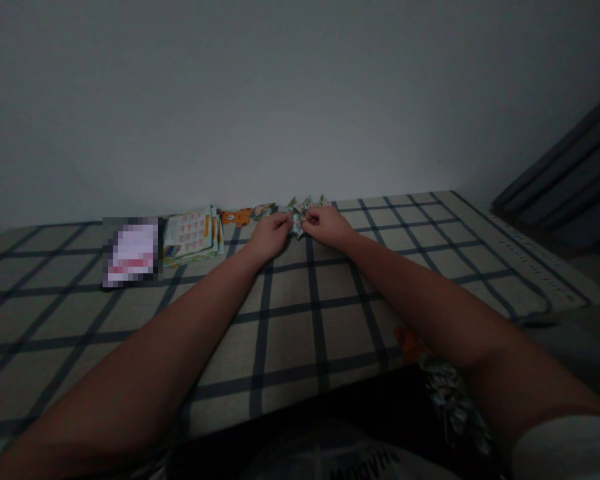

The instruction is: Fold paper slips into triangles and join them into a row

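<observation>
My left hand [271,236] and my right hand [329,225] meet at the far side of the cloth-covered surface. Between their pinched fingertips is a small piece of folded printed paper [297,224], with each hand gripping one side of it. Just behind my fingers, several pointed folded paper pieces [307,199] stick up; whether they are joined to the held piece is hard to see. Left of my left hand lies another small folded paper [263,211]. The dim light blurs the fine folds.
Printed sheets [189,235] are stacked at the left, beside a blurred-out device with a bright screen [134,250]. A checked cloth [290,320] covers the surface, which meets a plain wall [300,100]. Near my right forearm lies a bunch of folded paper [457,403]. Dark curtain [570,173] hangs right.
</observation>
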